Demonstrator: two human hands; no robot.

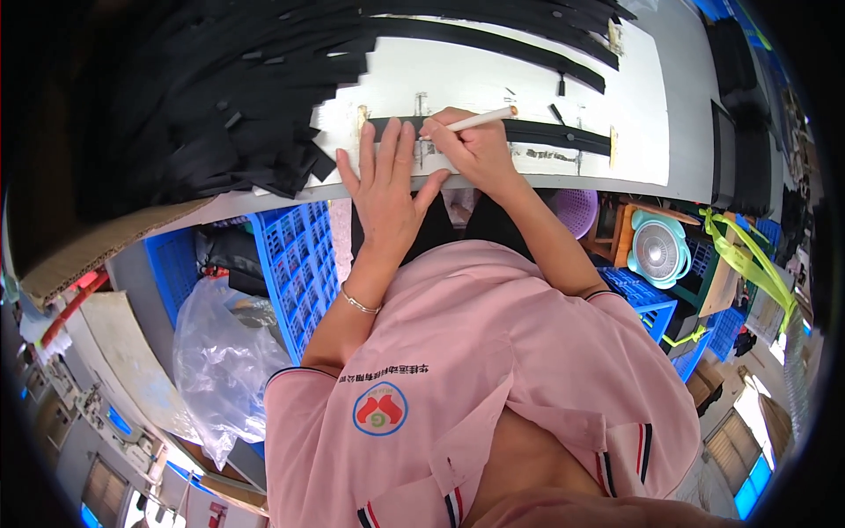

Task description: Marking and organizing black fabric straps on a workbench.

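Pressed flat with its fingers spread, my left hand [385, 185] holds down the left part of a long black strip [550, 135]. This strip lies across a white sheet [493, 75] on the table. My right hand [484, 158] grips a slim white pen [482, 118], its tip pointing down at the strip beside my left fingers. Where the tip meets the strip is partly hidden by my fingers. Dark marks and tape-like yellowish patches show on the sheet near the strip. Farther up lies another black strip [493, 40], with a small black tab [562, 85] just below it.
A large heap of black strips [202, 114] covers the table's left side, beside a cardboard edge [114, 251]. Below the table stand a blue crate [295, 264], a clear plastic bag [220, 361], a purple basket [577, 211] and a teal fan [660, 250].
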